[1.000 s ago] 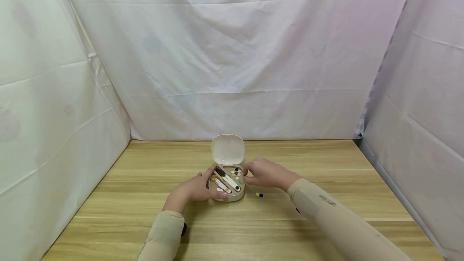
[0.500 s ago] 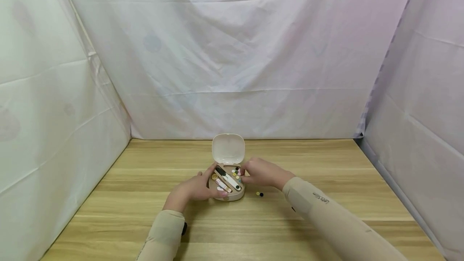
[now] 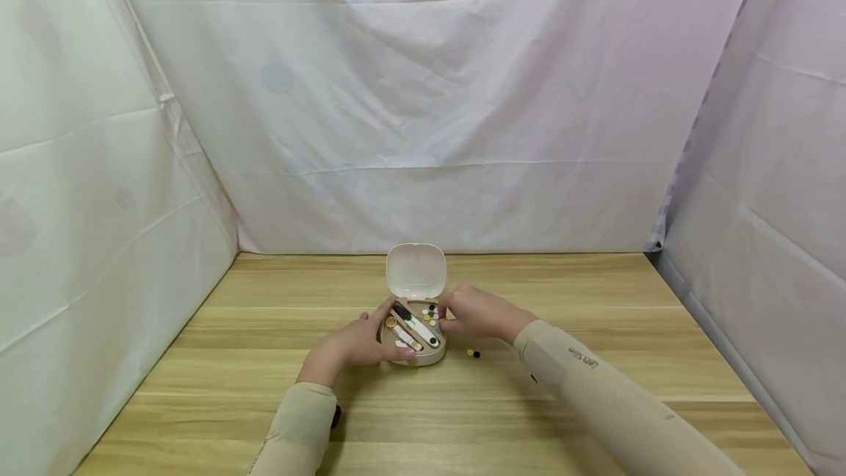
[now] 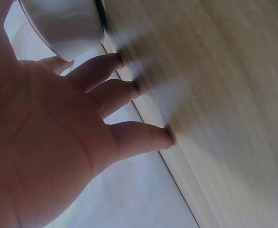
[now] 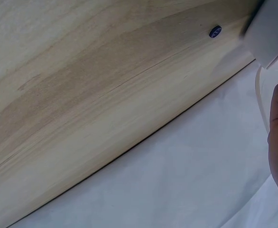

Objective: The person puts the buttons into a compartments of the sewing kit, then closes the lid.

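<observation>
A small box [image 3: 429, 361] with its lid [image 3: 416, 270] raised stands on the table. In it lie a long black-and-white tool [image 3: 420, 329], a small gold-coloured round piece [image 3: 391, 322], a pale pink-and-white strip [image 3: 405, 336] and several coloured buttons [image 3: 432, 323]. My left hand [image 3: 360, 340] holds the box from the left, thumb at its front and index finger by its back corner; the left wrist view shows the other fingers spread, tips at the tabletop. My right hand [image 3: 479, 314] has its bent fingertips over the button compartment; I cannot tell whether they pinch a button.
On the wooden table [image 3: 562, 278], a yellow button [image 3: 470, 352] and a dark button [image 3: 476, 354] lie right of the box, below the right hand. White cloth [image 3: 423, 94] hangs behind the table and along both sides.
My right hand has moved slightly left from the box's right edge to over the button compartment, then stayed nearly still. The left hand and box have kept their place.
</observation>
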Tool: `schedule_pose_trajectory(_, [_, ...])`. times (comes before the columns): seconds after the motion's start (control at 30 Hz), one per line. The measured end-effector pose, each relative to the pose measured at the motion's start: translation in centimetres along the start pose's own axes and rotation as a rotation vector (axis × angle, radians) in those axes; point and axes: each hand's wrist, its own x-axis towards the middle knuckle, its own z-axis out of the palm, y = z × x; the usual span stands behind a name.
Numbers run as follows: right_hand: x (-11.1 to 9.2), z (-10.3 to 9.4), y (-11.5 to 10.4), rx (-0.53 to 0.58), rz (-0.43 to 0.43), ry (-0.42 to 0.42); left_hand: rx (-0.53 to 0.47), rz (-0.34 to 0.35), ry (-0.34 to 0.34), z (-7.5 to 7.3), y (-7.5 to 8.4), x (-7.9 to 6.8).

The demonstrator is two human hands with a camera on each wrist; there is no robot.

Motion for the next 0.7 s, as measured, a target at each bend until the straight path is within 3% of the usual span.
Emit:
schedule_pose_trajectory(0.47, [-0.09, -0.19, 0.20, 0.001, -0.003, 0.001, 0.000, 0.008, -0.003, -0.11, 0.03, -0.02])
schedule_pose_trajectory(0.7, [-0.08, -0.72, 0.33, 0.063, -0.015, -0.019, -0.015, 0.008, -0.007, -0.36, 0.12, -0.23])
